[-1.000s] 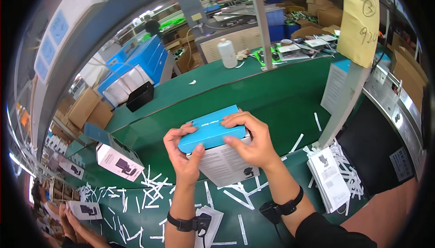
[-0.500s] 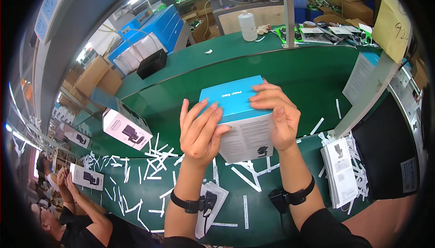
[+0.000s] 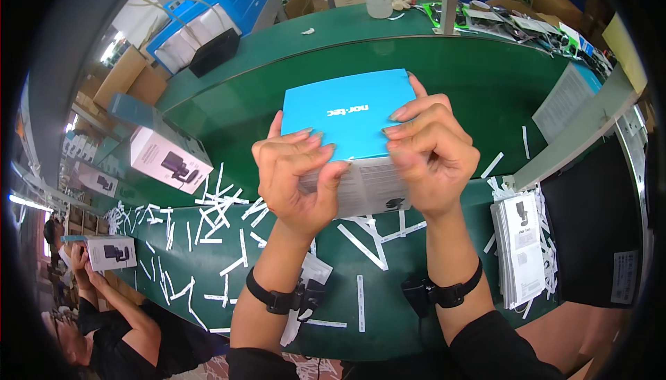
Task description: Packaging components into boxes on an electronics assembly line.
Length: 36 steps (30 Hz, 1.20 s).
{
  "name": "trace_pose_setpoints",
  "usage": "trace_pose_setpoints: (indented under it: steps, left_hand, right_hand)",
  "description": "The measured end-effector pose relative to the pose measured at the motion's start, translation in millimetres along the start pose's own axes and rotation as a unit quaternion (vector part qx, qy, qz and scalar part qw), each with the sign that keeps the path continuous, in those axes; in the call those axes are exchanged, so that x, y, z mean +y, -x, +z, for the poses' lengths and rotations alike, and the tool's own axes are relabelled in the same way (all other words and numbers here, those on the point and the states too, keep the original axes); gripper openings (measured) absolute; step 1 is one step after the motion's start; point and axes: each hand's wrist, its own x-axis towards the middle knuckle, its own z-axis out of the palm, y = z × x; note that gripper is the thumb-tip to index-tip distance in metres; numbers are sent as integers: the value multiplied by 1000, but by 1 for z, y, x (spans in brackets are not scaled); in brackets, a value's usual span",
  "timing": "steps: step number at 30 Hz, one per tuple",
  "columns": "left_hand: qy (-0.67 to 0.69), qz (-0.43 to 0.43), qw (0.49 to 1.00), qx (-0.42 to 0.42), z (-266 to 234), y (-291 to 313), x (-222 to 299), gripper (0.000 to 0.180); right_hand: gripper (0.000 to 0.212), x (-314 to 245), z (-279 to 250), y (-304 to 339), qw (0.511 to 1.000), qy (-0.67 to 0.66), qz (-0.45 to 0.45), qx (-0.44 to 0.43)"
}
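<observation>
Steadying the blue-topped box point(image 3: 350, 120): it sits mid-view, blue face up, its printed near wall turned to 6 o'clock; whether its base touches the desk point(image 3: 390, 304) I cannot tell.
Left hand point(image 3: 298, 172): half curled around the box at 8 o'clock, fingertips on the blue top, thumb against the near wall, so I have hold of that side.
Right hand point(image 3: 436, 151): half curled likewise at 4 o'clock, gripping the opposite side; its thumb is blurred.
Blue top: I judge that even force from both sides suits it best, with finger pads flat, since one hard fingertip could dent the card.
Near edge: I would match the thumbs in height, so the box does not twist.
Paper strips point(image 3: 361, 304): scattered from 6 to 8 o'clock; I would keep the base off them.
Leaflet stack point(image 3: 520, 248): at 4 o'clock, well apart from my right wrist.
White box point(image 3: 171, 161): near 9 o'clock, clear of my left hand.
</observation>
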Motion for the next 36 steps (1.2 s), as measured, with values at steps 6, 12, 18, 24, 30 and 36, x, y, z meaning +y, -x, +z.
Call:
trace_pose_setpoints:
  steps: [6,12,18,24,30,36]
  left_hand:
    - [8,-62,997,40,-3,-3,-12,17]
    - [120,-139,980,76,16,-3,1,34]
    - [259,-244,933,49,31,11,-8,49]
    - [222,-369,903,-17,28,59,-2,116]
    - [326,-302,895,-32,50,57,4,121]
    - [378,-318,863,-106,70,38,-1,122]
  right_hand:
    - [29,6,6,5,991,90,55,-84]
    - [25,31,-34,19,986,107,90,-93]
    - [27,80,-52,36,986,50,129,-95]
    - [31,87,-52,31,983,11,173,-61]
    - [36,73,-64,17,990,-9,131,52]
    - [36,84,-86,14,981,141,121,62]
